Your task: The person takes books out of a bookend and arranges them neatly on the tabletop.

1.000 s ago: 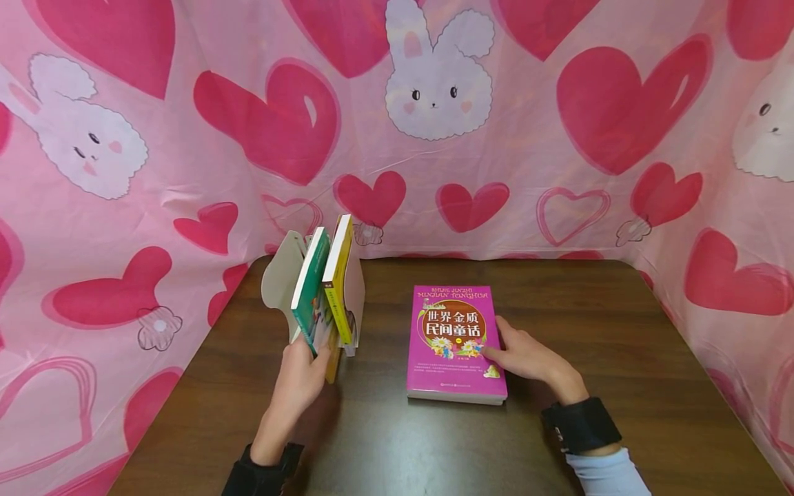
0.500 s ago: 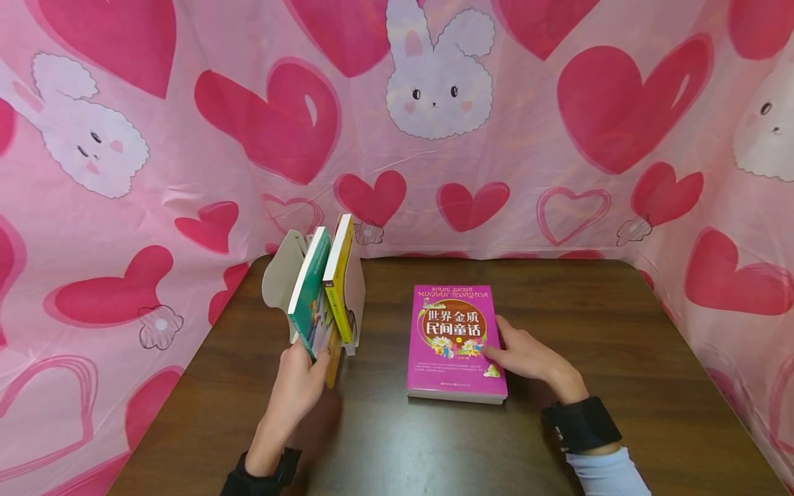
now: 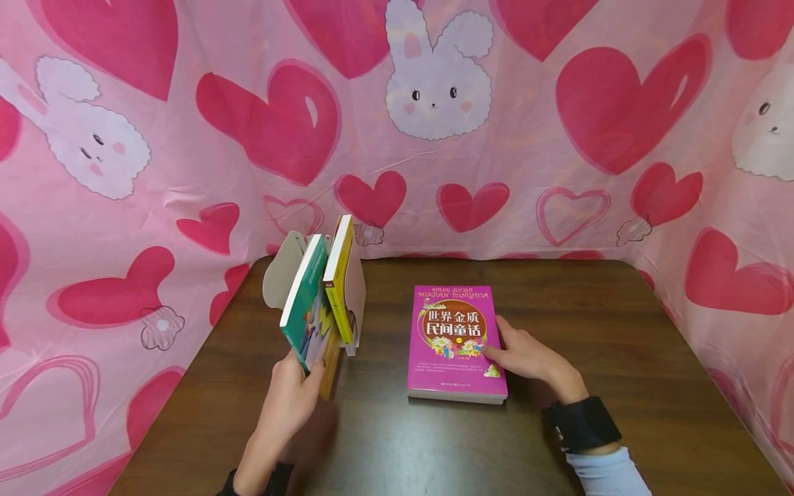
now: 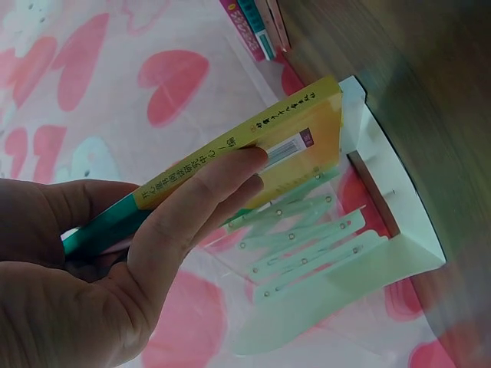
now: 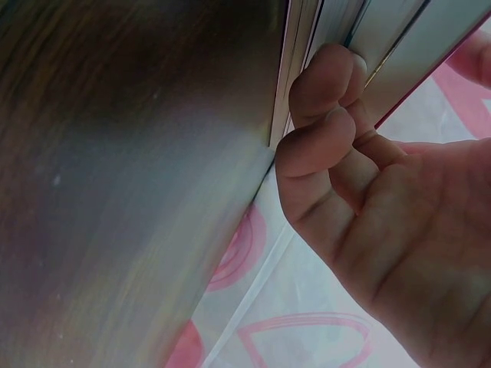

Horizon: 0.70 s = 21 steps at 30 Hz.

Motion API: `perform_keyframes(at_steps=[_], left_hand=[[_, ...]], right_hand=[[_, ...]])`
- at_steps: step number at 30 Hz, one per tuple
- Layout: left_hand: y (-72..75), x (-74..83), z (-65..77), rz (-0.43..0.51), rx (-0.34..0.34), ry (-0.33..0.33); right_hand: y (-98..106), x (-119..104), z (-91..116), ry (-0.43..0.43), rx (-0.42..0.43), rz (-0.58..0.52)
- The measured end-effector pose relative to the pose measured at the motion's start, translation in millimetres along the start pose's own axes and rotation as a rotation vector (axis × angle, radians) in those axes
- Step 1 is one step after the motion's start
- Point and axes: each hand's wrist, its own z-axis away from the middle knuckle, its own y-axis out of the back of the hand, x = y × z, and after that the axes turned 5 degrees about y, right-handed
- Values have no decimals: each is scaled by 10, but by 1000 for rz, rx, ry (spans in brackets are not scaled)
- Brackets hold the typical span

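Observation:
In the head view my left hand (image 3: 288, 399) grips the near edge of a teal children's book (image 3: 308, 310), thumb on one cover and fingers on the other. The book tilts and juts toward me out of a white book holder (image 3: 282, 272). Its yellow spine (image 4: 230, 146) faces the left wrist camera. A thick yellow book (image 3: 338, 289) stands in the holder. On the table, my right hand (image 3: 533, 355) holds the right side of a pink book (image 3: 455, 375), thumb on its cover. Bent fingers (image 5: 318, 146) lie against page edges in the right wrist view.
The brown wooden table (image 3: 620, 331) carries everything. Pink cloth (image 3: 527, 138) with hearts and rabbits hangs at the back and both sides. A teal book (image 4: 257, 27) shows beneath the pink one in the left wrist view.
My left hand has drawn the teal book toward me and slightly down, farther out of the holder. The right hand and the pink book have stayed in place.

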Motion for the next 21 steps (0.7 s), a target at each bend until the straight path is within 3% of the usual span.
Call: perform_keyframes(at_steps=[11, 21], left_hand=[[110, 15, 150, -5, 5, 33], [142, 19, 243, -12, 44, 12]], right_hand=[[9, -23, 11, -2, -5, -18], [2, 2, 2, 3, -4, -15]])
